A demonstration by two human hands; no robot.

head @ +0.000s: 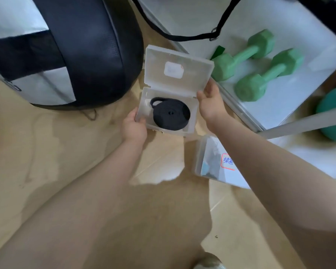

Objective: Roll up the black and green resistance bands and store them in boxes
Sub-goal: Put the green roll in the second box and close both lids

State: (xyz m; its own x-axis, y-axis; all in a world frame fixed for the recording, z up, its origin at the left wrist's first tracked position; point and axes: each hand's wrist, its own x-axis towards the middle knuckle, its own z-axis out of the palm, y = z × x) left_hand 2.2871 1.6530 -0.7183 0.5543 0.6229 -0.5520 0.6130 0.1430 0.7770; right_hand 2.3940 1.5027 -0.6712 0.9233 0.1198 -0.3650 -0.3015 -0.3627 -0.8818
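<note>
Centre of frame: I see the black resistance band (171, 115) coiled flat inside the open clear box (190, 125), whose hinged lid (177, 69) stands back toward the top. Left hand (133, 126) grips the box's left wall, thumb over the rim. Right hand (209, 102) grips the right edge where lid meets base, fingers curled on it. Lower right: a second clear box (213, 162), closed, with a labelled lid. Upper right: two green dumbbells (258, 65) on a white mat (291, 101), a green strip (218, 52) just beside them. Upper left: a black and white punching bag (81, 55).
</note>
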